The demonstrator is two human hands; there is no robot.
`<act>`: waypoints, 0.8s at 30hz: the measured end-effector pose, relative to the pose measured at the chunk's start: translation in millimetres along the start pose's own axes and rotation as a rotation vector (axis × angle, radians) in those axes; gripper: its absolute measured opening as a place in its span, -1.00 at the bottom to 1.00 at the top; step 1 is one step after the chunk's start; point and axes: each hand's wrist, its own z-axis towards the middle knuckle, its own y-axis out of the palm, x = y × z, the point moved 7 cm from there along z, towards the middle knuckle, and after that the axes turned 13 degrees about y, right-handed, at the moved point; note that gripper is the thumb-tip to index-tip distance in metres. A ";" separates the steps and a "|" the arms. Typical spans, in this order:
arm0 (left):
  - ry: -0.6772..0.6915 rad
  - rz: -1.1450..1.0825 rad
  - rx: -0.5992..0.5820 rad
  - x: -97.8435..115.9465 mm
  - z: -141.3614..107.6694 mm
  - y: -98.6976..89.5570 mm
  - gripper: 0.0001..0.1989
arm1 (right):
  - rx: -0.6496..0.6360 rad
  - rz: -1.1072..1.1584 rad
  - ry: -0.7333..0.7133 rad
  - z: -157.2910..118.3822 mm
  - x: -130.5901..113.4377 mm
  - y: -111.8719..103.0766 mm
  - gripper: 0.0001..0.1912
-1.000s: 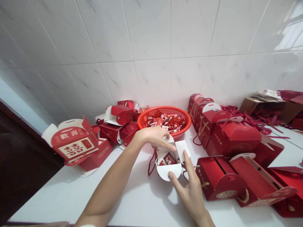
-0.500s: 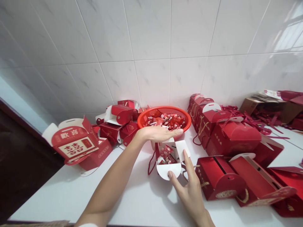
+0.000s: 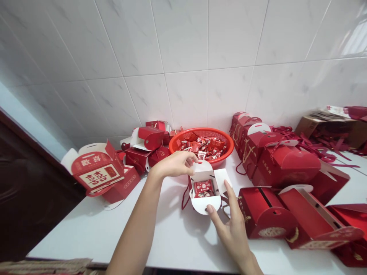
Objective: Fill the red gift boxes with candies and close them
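An open red gift box (image 3: 202, 208) with white inner flaps stands on the table in front of me. Small red-wrapped candies (image 3: 204, 187) lie inside it. My right hand (image 3: 233, 225) holds the box from the right, thumb on the near rounded flap and index finger against the right flap. At the far rounded flap, my left hand (image 3: 179, 164) has its fingers bent around the upper left edge; part of their contact is hidden. Just beyond the box sits a red plastic basket (image 3: 172, 147) of wrapped candies (image 3: 210, 147).
Finished-looking red boxes (image 3: 289, 160) are lined up on the right, with more boxes (image 3: 268, 214) nearer me. Other boxes (image 3: 100, 172) lie on the left. Dark red ribbons (image 3: 318, 149) and a cardboard carton (image 3: 308, 128) are at the back right, by the tiled wall (image 3: 186, 91).
My left hand has turned from flat above the box to bent fingers at its far flap. A red candy packet that was dropping now lies inside. My right hand keeps its hold.
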 end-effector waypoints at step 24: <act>0.229 -0.301 0.542 -26.8 -54.9 62.8 -0.76 | -0.031 0.032 -0.190 1.6 -16.1 0.7 -0.54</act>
